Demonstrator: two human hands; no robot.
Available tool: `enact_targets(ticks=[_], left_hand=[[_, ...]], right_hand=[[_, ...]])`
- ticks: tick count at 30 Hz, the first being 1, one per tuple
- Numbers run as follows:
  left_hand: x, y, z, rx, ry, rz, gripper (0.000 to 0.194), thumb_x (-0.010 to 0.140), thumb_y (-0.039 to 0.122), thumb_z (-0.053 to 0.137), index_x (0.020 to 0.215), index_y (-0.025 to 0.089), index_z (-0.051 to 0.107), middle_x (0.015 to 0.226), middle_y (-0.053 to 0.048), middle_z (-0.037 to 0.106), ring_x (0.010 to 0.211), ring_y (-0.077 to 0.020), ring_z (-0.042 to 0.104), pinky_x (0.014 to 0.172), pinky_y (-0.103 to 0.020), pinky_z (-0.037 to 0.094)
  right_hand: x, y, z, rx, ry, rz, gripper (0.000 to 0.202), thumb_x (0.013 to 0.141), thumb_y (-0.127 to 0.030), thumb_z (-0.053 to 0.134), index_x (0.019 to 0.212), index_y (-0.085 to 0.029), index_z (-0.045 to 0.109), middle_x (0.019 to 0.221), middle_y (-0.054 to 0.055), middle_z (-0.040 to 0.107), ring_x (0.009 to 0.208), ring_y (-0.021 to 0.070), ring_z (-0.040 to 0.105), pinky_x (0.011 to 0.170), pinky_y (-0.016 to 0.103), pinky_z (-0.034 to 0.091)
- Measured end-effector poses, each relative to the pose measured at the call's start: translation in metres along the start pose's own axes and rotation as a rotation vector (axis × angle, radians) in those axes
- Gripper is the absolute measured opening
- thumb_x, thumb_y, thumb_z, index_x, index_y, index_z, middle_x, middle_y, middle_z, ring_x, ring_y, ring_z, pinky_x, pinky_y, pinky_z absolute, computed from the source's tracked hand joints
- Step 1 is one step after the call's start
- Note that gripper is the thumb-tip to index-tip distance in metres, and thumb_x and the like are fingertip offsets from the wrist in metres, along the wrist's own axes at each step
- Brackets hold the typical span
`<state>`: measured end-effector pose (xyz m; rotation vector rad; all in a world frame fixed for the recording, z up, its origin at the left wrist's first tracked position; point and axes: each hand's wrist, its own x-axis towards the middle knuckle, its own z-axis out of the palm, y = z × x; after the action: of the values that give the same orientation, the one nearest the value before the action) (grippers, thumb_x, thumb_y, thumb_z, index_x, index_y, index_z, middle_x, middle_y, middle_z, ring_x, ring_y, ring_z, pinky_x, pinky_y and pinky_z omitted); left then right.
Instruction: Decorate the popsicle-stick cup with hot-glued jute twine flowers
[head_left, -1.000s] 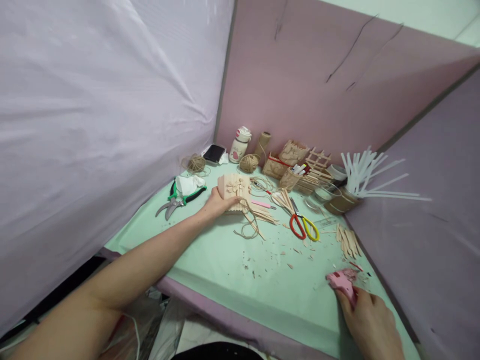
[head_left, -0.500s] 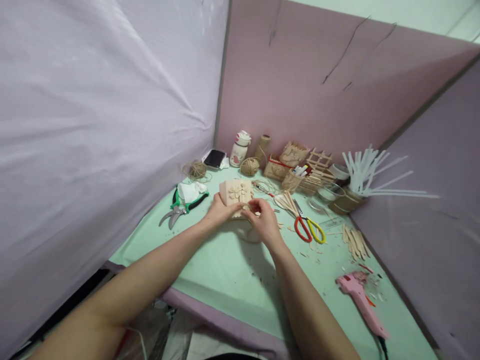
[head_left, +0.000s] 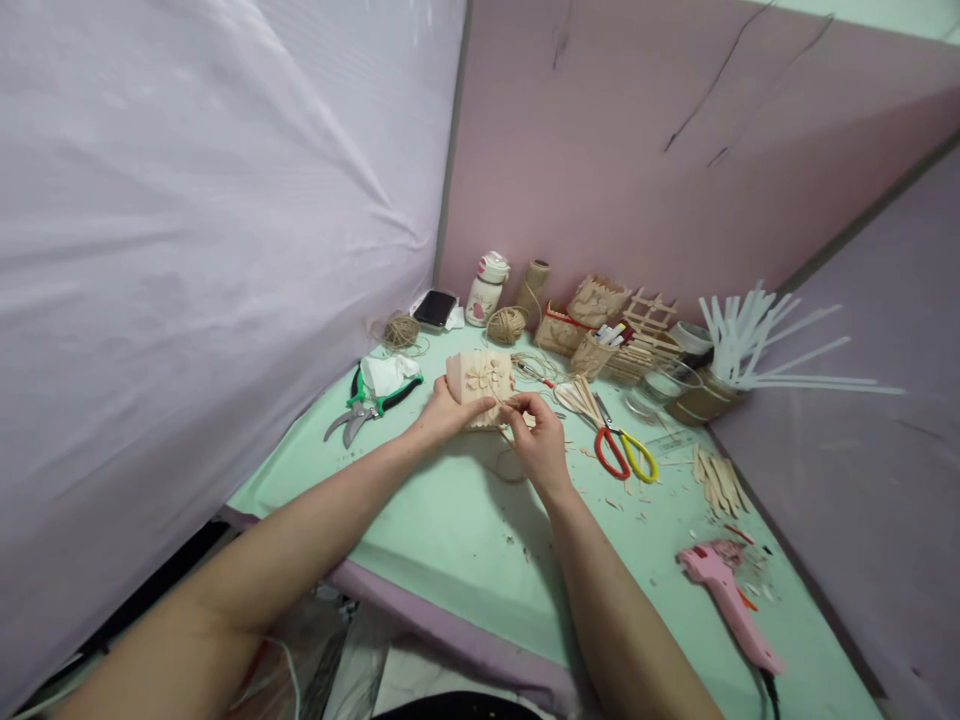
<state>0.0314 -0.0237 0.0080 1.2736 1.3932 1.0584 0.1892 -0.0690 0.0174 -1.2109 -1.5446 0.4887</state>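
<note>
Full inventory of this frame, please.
Wooden box: one, pale, centre
Pruners: one, green-black, left
Phone: one, black, back left
Twine balls: two, brown, back
Bottle: one, white, back
Twine spool: one, brown, back
Wooden holders: several, brown, back
Pens: several, mixed, back
Glue sticks: many, whitish, back right
Scissors: one, red-yellow, right
Craft sticks: several, pale, right
Glue gun: one, pink, front right
Tablecloth: one, mint, beneath
Walls: three, lilac-pink, around
Left hand: one, bare, holding box
Right hand: one, bare, at box front

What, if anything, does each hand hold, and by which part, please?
The left hand holds the wooden box by its left side; what the right hand pinches is unclear.
</note>
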Motion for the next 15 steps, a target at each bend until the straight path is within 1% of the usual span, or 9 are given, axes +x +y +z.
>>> enact_targets(ticks=[4,7,11,15], left_hand=[[0.0,-0.0006,-0.0004,-0.005,-0.015,0.008,0.089,0.058,0.05,0.085,0.127,0.015,0.04,0.138,-0.021,0.055,0.122,-0.0307,0.057,0.095,-0.038,0.048],[-0.0004,-0.0015,-0.0011,-0.005,-0.019,0.019,0.089,0.058,0.05,0.085,0.128,0.015,0.041,0.137,-0.02,0.056,0.123,-0.0308,0.057,0.095,-0.037,0.048],[-0.0018,-0.0011,-0.002,-0.009,-0.044,0.034,0.093,0.057,0.05,0.085,0.131,0.016,0.039,0.137,-0.02,0.056,0.123,-0.031,0.057,0.097,-0.038,0.047],[-0.0027,-0.0006,-0.0022,0.011,-0.05,0.039,0.091,0.06,0.048,0.084,0.132,0.015,0.038,0.137,-0.02,0.055,0.123,-0.0309,0.056,0.098,-0.038,0.046]], right_hand=[[-0.0002,-0.0013,0.0008,-0.042,-0.019,-0.02,0.013,0.086,-0.035,0.056,0.082,-0.022,0.057,0.079,0.002,0.062,0.077,0.018,0.055,0.076,0.032,0.044],[0.0004,-0.001,0.0018,-0.066,-0.045,-0.034,0.011,0.085,-0.032,0.055,0.08,-0.022,0.057,0.079,0.002,0.061,0.076,0.0179,0.054,0.075,0.032,0.044],[0.0009,0.0009,0.0031,-0.062,-0.035,-0.058,0.011,0.086,-0.031,0.052,0.08,-0.022,0.056,0.08,0.002,0.059,0.077,0.0177,0.054,0.074,0.031,0.044],[-0.0002,0.0016,0.0032,-0.046,-0.052,-0.049,0.011,0.087,-0.031,0.052,0.081,-0.022,0.055,0.081,0.002,0.057,0.078,0.0178,0.054,0.075,0.032,0.045]])
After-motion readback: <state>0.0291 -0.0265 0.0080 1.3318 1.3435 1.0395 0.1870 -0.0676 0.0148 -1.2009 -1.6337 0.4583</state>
